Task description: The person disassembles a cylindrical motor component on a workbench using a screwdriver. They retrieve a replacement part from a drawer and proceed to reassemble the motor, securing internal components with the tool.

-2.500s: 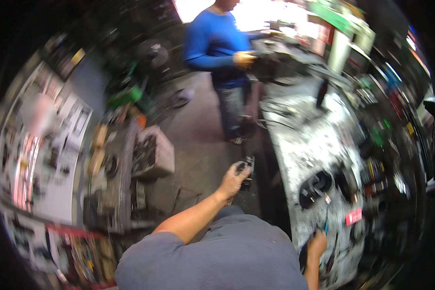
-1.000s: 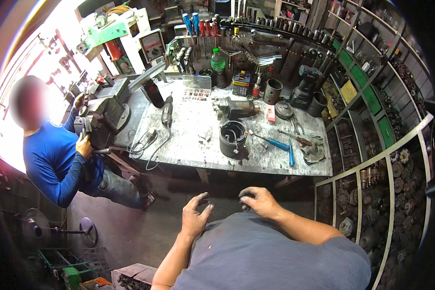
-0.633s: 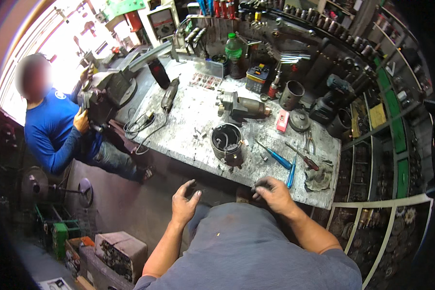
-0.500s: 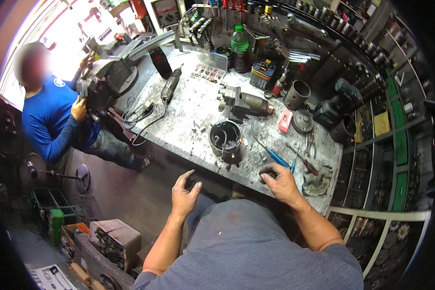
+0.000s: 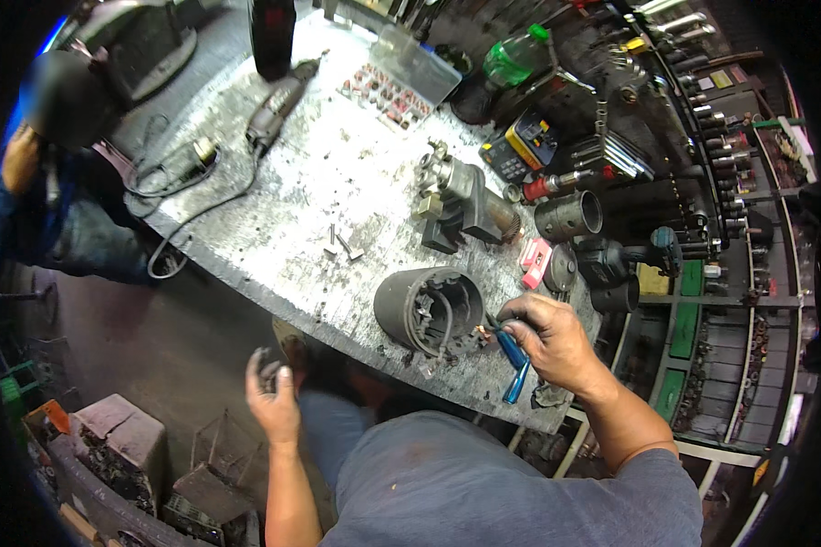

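Note:
My right hand (image 5: 556, 339) is at the near right of the bench, its thumb and forefinger closed on blue-handled pliers (image 5: 513, 351). The pliers' tip is partly hidden by the fingers. Just left of them stands a dark metal cylindrical housing (image 5: 394, 305), with a bent cable and metal parts visible inside its open end. My left hand (image 5: 272, 397) hangs over the floor in front of the bench edge, empty, its blackened fingers apart and slightly curled.
On the bench (image 5: 265, 242) lie small metal pieces (image 5: 345, 244), a motor part (image 5: 470, 205), a pink-red box (image 5: 536, 263), a corded rotary tool (image 5: 278, 108) and a compartment box (image 5: 388, 96). A cordless driver (image 5: 611, 260) stands right. A co-worker (image 5: 73, 201) is at the left.
My right hand has reached forward onto the blue-handled pliers. My left hand has moved left, away from the bench. The view has turned and come closer to the bench.

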The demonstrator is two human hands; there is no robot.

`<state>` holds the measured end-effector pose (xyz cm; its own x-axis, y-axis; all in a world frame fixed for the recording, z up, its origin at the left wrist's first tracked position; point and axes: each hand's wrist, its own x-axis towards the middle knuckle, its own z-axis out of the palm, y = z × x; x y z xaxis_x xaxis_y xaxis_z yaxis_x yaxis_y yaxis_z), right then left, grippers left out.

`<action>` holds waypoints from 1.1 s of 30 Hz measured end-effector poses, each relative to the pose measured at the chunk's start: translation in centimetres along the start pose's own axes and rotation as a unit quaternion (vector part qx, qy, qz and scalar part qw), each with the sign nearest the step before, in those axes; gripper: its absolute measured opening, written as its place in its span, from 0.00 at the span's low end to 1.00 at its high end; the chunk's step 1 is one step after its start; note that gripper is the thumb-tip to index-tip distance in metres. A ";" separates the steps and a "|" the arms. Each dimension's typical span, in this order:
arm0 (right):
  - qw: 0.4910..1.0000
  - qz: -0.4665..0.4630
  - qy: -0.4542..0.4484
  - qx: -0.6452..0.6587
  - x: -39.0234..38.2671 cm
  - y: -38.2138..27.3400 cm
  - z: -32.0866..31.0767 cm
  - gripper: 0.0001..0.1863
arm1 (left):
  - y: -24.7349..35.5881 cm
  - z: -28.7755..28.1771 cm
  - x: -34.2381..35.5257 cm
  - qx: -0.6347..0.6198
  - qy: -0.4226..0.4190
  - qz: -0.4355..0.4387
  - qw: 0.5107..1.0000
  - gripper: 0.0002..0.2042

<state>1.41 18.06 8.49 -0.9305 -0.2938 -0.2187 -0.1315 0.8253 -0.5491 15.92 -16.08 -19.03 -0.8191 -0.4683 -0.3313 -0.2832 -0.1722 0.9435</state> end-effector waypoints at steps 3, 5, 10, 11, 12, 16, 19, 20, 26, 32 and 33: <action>0.997 0.070 -0.022 0.007 2.0 -0.4 0.6 0.08 | -3.8 -3.6 1.2 0.036 0.045 -0.031 0.998 0.26; 0.991 0.129 -0.021 0.018 2.9 -0.6 0.7 0.08 | -5.8 -5.9 1.3 0.055 0.056 -0.051 0.996 0.26; 0.982 0.189 -0.010 0.020 3.8 -1.3 0.1 0.07 | -7.9 -9.8 2.3 0.171 0.036 -0.103 0.979 0.27; 0.984 0.176 -0.018 0.004 3.9 -1.4 0.0 0.07 | -7.9 -10.2 2.6 0.180 0.033 -0.110 0.977 0.27; 0.983 0.183 -0.030 -0.006 4.0 -1.5 -0.2 0.07 | -7.8 -10.4 3.0 0.188 0.029 -0.116 0.975 0.27; 0.989 0.088 -0.084 -0.080 4.4 -1.8 0.0 0.09 | -7.7 -10.0 4.8 0.192 0.023 -0.099 0.976 0.26; 0.980 0.046 -0.145 -0.127 4.9 -2.3 0.6 0.12 | -7.6 -9.0 5.8 0.174 0.018 -0.091 0.980 0.25; 0.975 0.039 -0.162 -0.144 5.1 -2.5 0.7 0.12 | -7.5 -8.7 5.9 0.162 0.015 -0.081 0.983 0.25; 0.939 0.037 -0.255 -0.227 6.4 -3.7 0.6 0.12 | -6.8 -8.3 4.9 0.167 -0.005 -0.079 0.983 0.25; 0.921 0.048 -0.323 -0.210 7.2 -4.1 -0.6 0.15 | -8.3 -9.5 3.0 0.166 0.016 -0.102 0.981 0.24; 0.924 0.057 -0.325 -0.193 7.3 -4.0 -0.7 0.16 | -8.6 -9.7 2.6 0.170 0.022 -0.107 0.979 0.24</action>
<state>-5.07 12.91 9.65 -0.5606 -0.3180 -0.7646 -0.2736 0.9426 -0.1915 21.06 -24.25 -28.08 -0.7027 -0.4918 -0.5141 -0.6011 0.0239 0.7988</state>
